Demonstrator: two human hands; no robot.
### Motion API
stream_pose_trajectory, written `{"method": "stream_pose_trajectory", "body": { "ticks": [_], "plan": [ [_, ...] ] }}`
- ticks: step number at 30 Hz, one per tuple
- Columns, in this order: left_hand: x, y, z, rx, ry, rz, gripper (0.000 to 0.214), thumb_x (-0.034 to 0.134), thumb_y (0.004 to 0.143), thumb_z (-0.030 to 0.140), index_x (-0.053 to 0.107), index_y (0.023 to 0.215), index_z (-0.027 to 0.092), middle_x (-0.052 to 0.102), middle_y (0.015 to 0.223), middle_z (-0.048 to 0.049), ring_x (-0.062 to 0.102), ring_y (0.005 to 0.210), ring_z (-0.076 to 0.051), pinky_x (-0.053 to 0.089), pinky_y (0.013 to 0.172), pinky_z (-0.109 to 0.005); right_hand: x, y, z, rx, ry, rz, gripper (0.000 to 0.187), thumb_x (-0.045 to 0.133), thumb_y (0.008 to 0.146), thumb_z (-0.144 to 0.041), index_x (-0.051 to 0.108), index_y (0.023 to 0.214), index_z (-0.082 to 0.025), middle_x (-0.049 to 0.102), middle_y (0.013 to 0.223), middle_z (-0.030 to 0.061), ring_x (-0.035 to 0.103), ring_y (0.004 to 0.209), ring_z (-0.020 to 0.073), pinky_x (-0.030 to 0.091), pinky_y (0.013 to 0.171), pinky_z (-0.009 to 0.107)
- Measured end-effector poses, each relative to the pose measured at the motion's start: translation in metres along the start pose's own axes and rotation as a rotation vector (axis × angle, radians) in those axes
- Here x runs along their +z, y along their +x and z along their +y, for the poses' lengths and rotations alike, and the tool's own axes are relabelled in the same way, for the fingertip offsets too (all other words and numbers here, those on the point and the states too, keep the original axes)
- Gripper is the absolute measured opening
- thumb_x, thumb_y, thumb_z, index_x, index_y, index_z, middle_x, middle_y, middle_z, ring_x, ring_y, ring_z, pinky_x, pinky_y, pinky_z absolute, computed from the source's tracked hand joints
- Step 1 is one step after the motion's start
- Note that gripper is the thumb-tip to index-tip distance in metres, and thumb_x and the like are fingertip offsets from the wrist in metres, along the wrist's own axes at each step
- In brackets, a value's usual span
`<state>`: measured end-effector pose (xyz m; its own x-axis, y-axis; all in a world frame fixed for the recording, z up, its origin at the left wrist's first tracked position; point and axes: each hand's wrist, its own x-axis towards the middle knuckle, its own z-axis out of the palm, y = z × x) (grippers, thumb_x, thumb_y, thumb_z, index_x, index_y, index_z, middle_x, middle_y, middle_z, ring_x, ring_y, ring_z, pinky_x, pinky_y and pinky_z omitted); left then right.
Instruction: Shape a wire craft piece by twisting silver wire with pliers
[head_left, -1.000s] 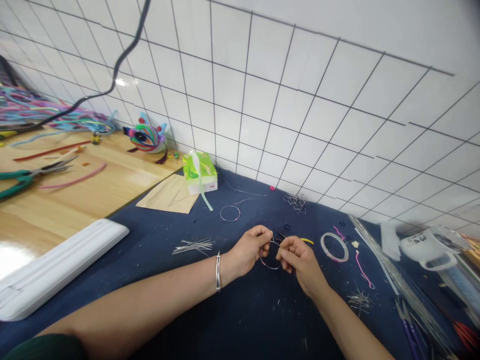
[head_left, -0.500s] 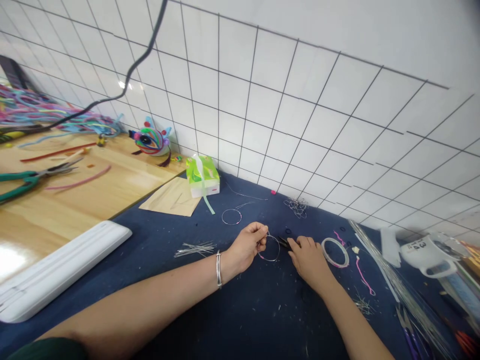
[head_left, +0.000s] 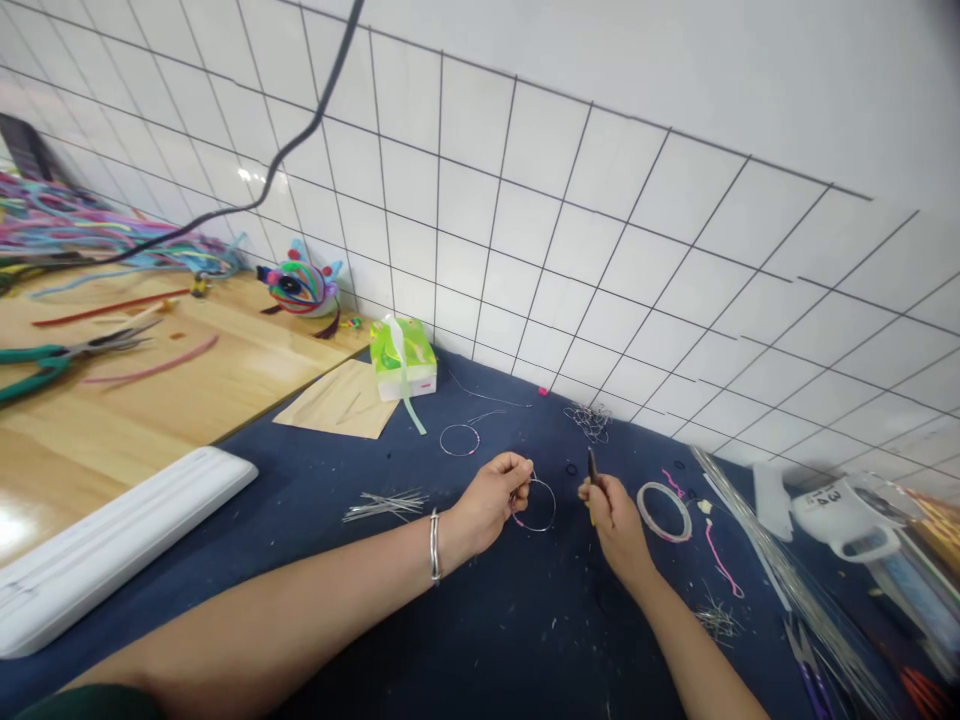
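My left hand [head_left: 491, 497] is closed in a pinch on a thin wire ring [head_left: 535, 505] with a pink stretch along its lower edge, held just above the dark blue cloth [head_left: 337, 470]. My right hand [head_left: 611, 512] is closed around small pliers [head_left: 592, 468] with a dark tip pointing up and a yellow handle mostly hidden in the palm. The two hands are apart, the ring between them. A silver bangle [head_left: 434, 545] sits on my left wrist.
Near the hands lie a tape ring [head_left: 664, 511], a second wire ring [head_left: 459, 439], cut wire pieces [head_left: 386, 503], a wire tangle [head_left: 591, 421] and pink cord [head_left: 718, 562]. A tissue pack [head_left: 401, 357], a white case [head_left: 112, 545], green pliers [head_left: 52, 360], long wires [head_left: 795, 580] and a white mug [head_left: 844, 518] surround them.
My right hand let go of the ring, reached to the cloth, and now holds the pliers upright. My left hand has kept its pinch on the ring.
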<state>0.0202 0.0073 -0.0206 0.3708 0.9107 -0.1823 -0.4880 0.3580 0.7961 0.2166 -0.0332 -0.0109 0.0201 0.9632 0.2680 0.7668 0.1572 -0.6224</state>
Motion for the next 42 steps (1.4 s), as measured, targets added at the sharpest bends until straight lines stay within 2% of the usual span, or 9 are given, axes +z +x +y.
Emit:
{"method": "stream_pose_trajectory", "body": {
  "ticks": [2, 5, 11, 16, 24, 36, 42],
  "plan": [
    [0.000, 0.000, 0.002, 0.011, 0.000, 0.007, 0.026, 0.060, 0.072, 0.038, 0.047, 0.071, 0.016, 0.045, 0.060, 0.0030, 0.041, 0.051, -0.005, 0.034, 0.050, -0.019, 0.008, -0.003, -0.002, -0.008, -0.028, -0.061, 0.021, 0.040, 0.084, -0.030, 0.050, 0.099, -0.019, 0.058, 0.090, 0.0043, 0.055, 0.082, 0.0164, 0.043, 0.075, 0.029],
    [0.001, 0.000, 0.004, 0.032, 0.023, 0.012, 0.026, 0.060, 0.072, 0.039, 0.048, 0.071, 0.016, 0.046, 0.060, 0.0028, 0.042, 0.050, -0.005, 0.034, 0.049, -0.018, 0.013, -0.004, -0.004, -0.099, -0.104, -0.131, 0.020, 0.046, 0.081, -0.028, 0.054, 0.097, -0.020, 0.058, 0.092, 0.0044, 0.053, 0.086, 0.0176, 0.042, 0.079, 0.031],
    [0.002, 0.000, 0.006, 0.107, 0.067, -0.005, 0.025, 0.058, 0.074, 0.039, 0.048, 0.073, 0.016, 0.045, 0.058, 0.0032, 0.041, 0.050, -0.005, 0.032, 0.048, -0.018, -0.010, 0.003, -0.005, -0.173, -0.166, -0.222, 0.028, 0.047, 0.081, -0.036, 0.053, 0.105, -0.023, 0.055, 0.095, 0.0046, 0.053, 0.090, 0.0170, 0.042, 0.081, 0.031],
    [0.002, 0.000, 0.005, 0.097, 0.116, -0.009, 0.025, 0.057, 0.074, 0.039, 0.047, 0.073, 0.016, 0.045, 0.057, 0.0033, 0.039, 0.048, -0.005, 0.029, 0.045, -0.018, -0.028, 0.009, -0.007, -0.186, -0.334, -0.180, 0.027, 0.045, 0.082, -0.040, 0.055, 0.100, -0.021, 0.055, 0.093, 0.0066, 0.052, 0.090, 0.0195, 0.042, 0.080, 0.034],
    [0.004, -0.001, -0.001, 0.174, 0.243, -0.033, 0.022, 0.054, 0.077, 0.036, 0.049, 0.075, 0.015, 0.042, 0.055, 0.0043, 0.036, 0.048, -0.005, 0.029, 0.045, -0.018, -0.037, -0.001, -0.036, -0.270, -0.479, -0.286, 0.029, 0.041, 0.084, -0.043, 0.056, 0.094, -0.021, 0.054, 0.087, 0.0063, 0.050, 0.084, 0.0190, 0.041, 0.074, 0.031],
    [0.007, -0.005, 0.002, 0.200, 0.362, -0.089, 0.017, 0.052, 0.078, 0.034, 0.051, 0.077, 0.017, 0.042, 0.055, 0.0042, 0.036, 0.048, -0.007, 0.028, 0.046, -0.019, -0.038, -0.002, -0.037, -0.258, -0.444, -0.308, 0.028, 0.041, 0.084, -0.044, 0.059, 0.089, -0.023, 0.054, 0.077, 0.0035, 0.052, 0.076, 0.0164, 0.040, 0.066, 0.026],
    [0.008, -0.004, 0.002, 0.221, 0.387, -0.065, 0.016, 0.052, 0.077, 0.032, 0.053, 0.076, 0.016, 0.042, 0.055, 0.0039, 0.038, 0.049, -0.007, 0.028, 0.047, -0.019, -0.037, -0.002, -0.036, -0.259, -0.429, -0.299, 0.027, 0.042, 0.084, -0.043, 0.060, 0.087, -0.024, 0.055, 0.075, 0.0026, 0.053, 0.074, 0.0154, 0.041, 0.064, 0.025]
  ]
}}
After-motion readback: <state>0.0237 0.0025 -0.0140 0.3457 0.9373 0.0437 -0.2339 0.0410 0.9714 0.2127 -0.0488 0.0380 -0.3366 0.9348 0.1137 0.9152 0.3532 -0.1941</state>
